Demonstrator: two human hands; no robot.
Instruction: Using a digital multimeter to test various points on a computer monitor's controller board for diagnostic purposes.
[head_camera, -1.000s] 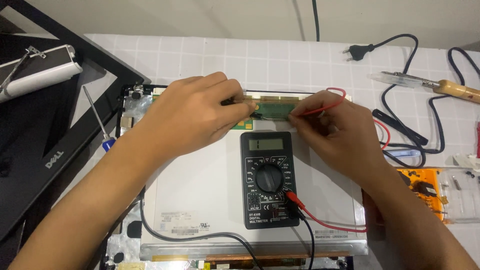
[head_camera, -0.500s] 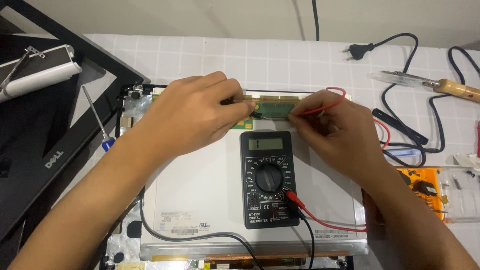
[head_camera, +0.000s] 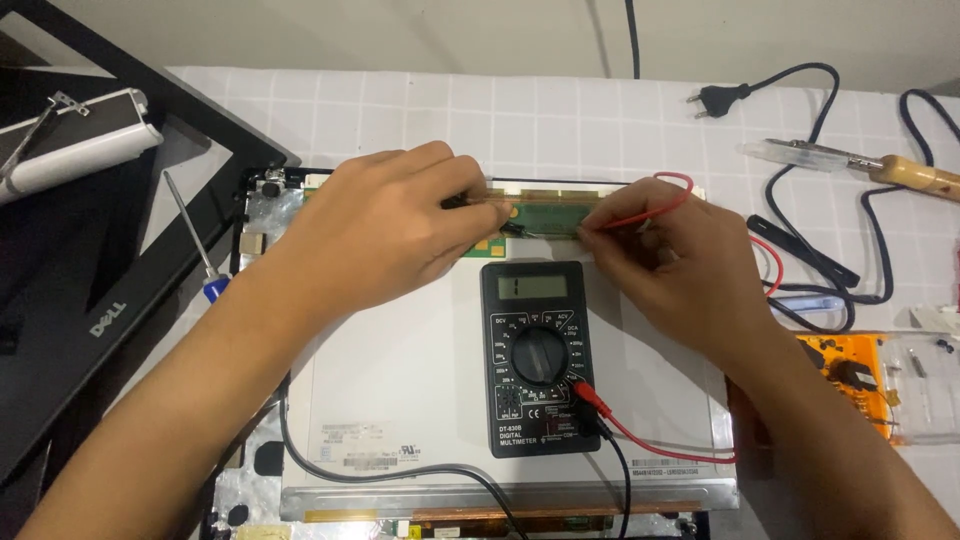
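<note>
Multimeter (head_camera: 540, 358) lies unmoved on the bare display panel (head_camera: 400, 400), and just above it I see no shift over the last second: left hand (head_camera: 385, 235) grip closed on the black probe (head_camera: 462, 201), right hand (head_camera: 680, 265) pinching the red probe (head_camera: 640, 215), both resting steady on the green circuit strip (head_camera: 545, 212).

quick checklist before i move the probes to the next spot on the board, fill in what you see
1. Left hand holds the black probe on the green circuit board: ok.
2. Right hand holds the red probe tip against the board: ok.
3. Both leads plugged into the multimeter at its lower right: ok.
4. Display lit with a stable reading: cannot tell, the digits are too faint.
5. Dial set to the proper range: cannot tell.
6. Soldering iron lies clear of the hands, its plug unplugged on the table: ok.
</note>
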